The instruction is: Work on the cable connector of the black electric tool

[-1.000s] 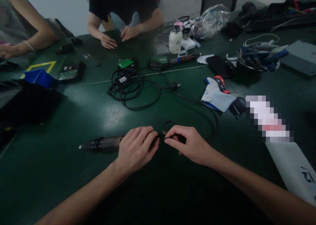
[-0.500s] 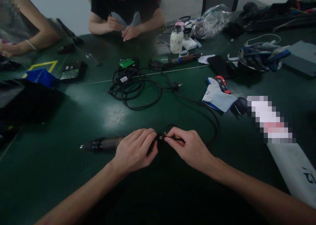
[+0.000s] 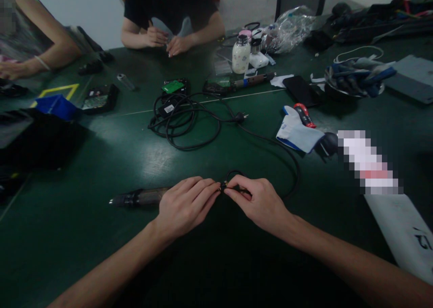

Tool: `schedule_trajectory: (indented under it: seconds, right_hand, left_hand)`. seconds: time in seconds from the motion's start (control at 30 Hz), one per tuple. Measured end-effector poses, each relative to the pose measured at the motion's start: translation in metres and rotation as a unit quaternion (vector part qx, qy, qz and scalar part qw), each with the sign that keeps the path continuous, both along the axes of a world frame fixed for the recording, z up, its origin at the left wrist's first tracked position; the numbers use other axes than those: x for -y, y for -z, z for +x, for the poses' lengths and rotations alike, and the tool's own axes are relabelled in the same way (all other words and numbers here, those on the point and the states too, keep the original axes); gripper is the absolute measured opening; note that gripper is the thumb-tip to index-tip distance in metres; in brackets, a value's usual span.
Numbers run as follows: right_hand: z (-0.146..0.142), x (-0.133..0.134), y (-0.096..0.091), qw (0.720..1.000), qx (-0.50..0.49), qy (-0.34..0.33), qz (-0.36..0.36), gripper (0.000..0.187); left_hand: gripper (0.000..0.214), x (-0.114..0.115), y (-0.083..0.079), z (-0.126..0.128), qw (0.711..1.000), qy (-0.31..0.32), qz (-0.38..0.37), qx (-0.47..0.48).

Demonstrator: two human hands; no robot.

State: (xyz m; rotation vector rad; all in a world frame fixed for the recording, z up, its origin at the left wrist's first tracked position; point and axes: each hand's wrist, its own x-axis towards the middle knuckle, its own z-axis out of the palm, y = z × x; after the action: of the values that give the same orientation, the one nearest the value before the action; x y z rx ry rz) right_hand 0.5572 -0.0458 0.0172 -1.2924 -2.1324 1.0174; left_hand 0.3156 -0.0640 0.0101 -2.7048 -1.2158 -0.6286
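Note:
A dark cylindrical electric screwdriver (image 3: 144,197) lies on the green table, its metal tip pointing left. My left hand (image 3: 186,204) is closed over its right end, hiding that part, and the fingertips reach the small connector (image 3: 222,186) between my hands. My right hand (image 3: 259,199) pinches this connector on the end of a black cable (image 3: 296,163). Both sets of fingertips nearly meet there. Whether the connector is seated in the screwdriver I cannot tell, as fingers cover the joint.
The cable runs back to a coil with an adapter (image 3: 167,108) and a mains plug (image 3: 241,117). A glove (image 3: 297,132) with red-black pliers-like handles (image 3: 305,115) lies right. A black box (image 3: 30,139) stands left. Two people sit opposite, one with hands (image 3: 179,44) on the table.
My left fingers have stretched rightward and closed together, the fingertips now touching the connector. My right hand has stayed almost in place, still pinching it.

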Motion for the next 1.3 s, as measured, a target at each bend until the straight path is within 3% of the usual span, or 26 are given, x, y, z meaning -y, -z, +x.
schedule_trajectory:
  seconds: [0.27, 0.57, 1.1, 1.3]
  right_hand:
    - [-0.0003, 0.0015, 0.0035, 1.0, 0.006, 0.011, 0.025, 0.012]
    - [-0.0004, 0.0046, 0.0056, 0.999, -0.011, 0.003, 0.053, 0.011]
    - [-0.0001, 0.0058, 0.0046, 0.999, 0.005, -0.002, 0.04, 0.012]
    - [-0.0005, 0.0062, 0.0045, 0.999, 0.004, -0.004, 0.039, 0.011]
  left_hand:
    - [0.034, 0.0021, -0.0032, 0.003, 1.0, -0.007, -0.001, -0.004]
    - [0.024, -0.0002, -0.0021, 0.003, 1.0, -0.011, -0.002, -0.004]
    - [0.012, -0.0001, -0.0024, 0.0048, 1.0, -0.025, 0.001, -0.016]
    - [0.017, -0.0002, -0.0013, 0.0044, 0.999, -0.031, 0.012, -0.027]
